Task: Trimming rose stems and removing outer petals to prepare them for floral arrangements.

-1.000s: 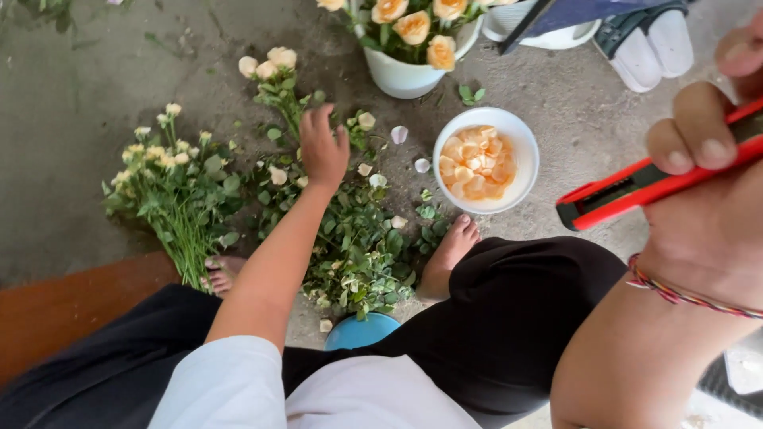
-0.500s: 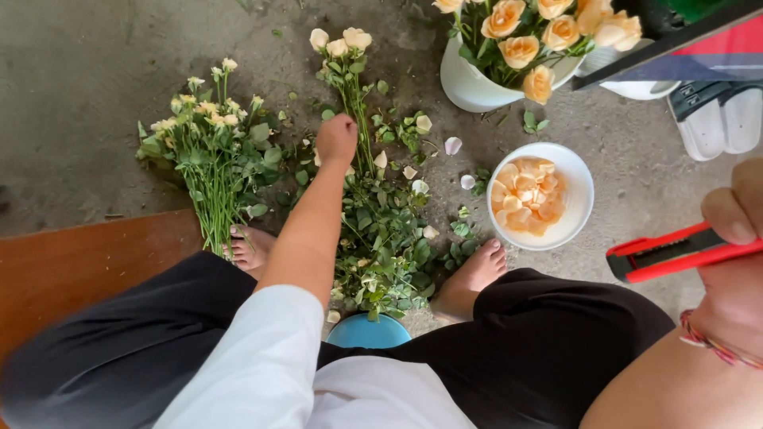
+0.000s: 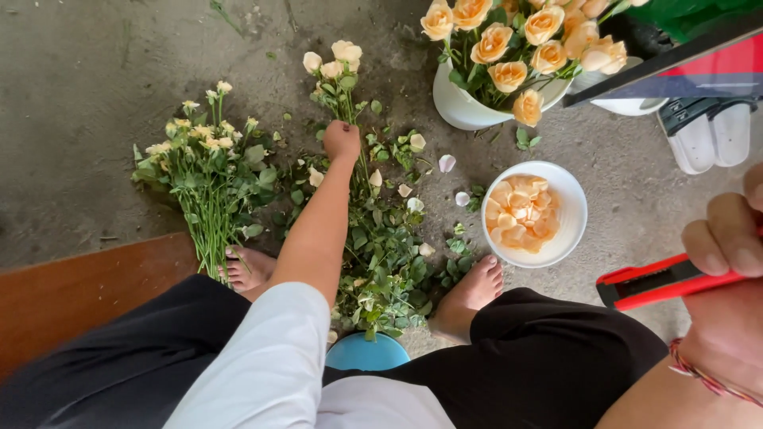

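Reaching down from a seated spot, the left hand (image 3: pixel 342 141) is closed around the stems of a small bunch of cream roses (image 3: pixel 337 75) lying on the floor; its fingers are curled under, so the grip itself is hidden from above. The right hand (image 3: pixel 735 286) sits at the frame's right edge, partly cut off, its fingers wrapped around a red cutter (image 3: pixel 656 280) whose working end cannot be made out. A dark and red object crosses the top right corner, too cropped to identify.

The floor (image 3: pixel 95 95) is rough grey concrete, with a brown wooden board (image 3: pixel 71 294) along the lower left. Stripped leaves and petals (image 3: pixel 389 238) litter the ground between two bare feet, and a blue rim shows just below them.

The held bunch lies with its long axis running away from the person, blooms pointing to the far side, stems toward the feet. A second bunch of small pale flowers (image 3: pixel 203 171) lies left of it, about parallel. A white bowl of peach petals (image 3: pixel 526 213) stands to the right, beyond it a white pot of peach roses (image 3: pixel 509 56), and white sandals (image 3: pixel 707 131) further right.
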